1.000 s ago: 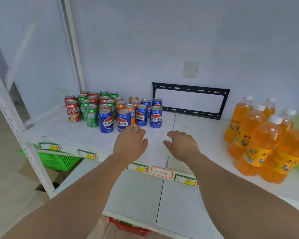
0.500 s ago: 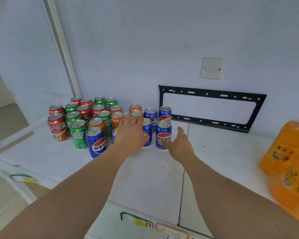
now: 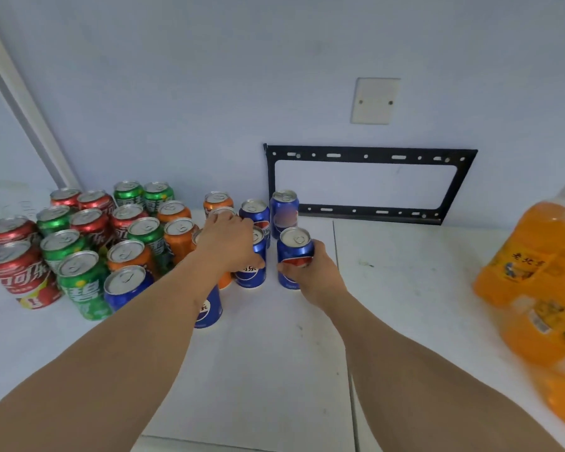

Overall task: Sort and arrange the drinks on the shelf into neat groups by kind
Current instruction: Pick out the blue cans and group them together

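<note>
A white shelf (image 3: 405, 288) runs along a pale wall, seen from above by a head-worn camera. Its left part carries a mixed cluster of upright drink cans: red cola cans (image 3: 17, 269) at the far left, green cans (image 3: 82, 285) among them, orange cans (image 3: 178, 234) toward the middle, and blue cola cans (image 3: 284, 212) at the cluster's right edge. At the far right, well apart from the cans, stand large bottles of orange drink (image 3: 532, 265), partly cut off by the frame. A black metal bracket (image 3: 369, 154) is fixed to the wall behind the shelf.

Two bare forearms reach in from the bottom. The right hand (image 3: 310, 272) wraps its fingers around the lower body of one blue can (image 3: 296, 247), which stands at the right edge of the cluster with bare shelf to its right. The left hand (image 3: 230, 246) arches over the middle of the cluster; its thumb presses the side of a second blue can (image 3: 253, 262) and its fingertips lie on the top of an orange can (image 3: 222, 212) behind. Whether this grip has closed on either can cannot be told.

Every can stands upright, long axis vertical, pull-tab top facing up. The held blue can lies straight ahead of the right hand's grip, so the right hand is nearer to it. Judging by the task, the open shelf to the right looks like the place to gather the blue cans.
</note>
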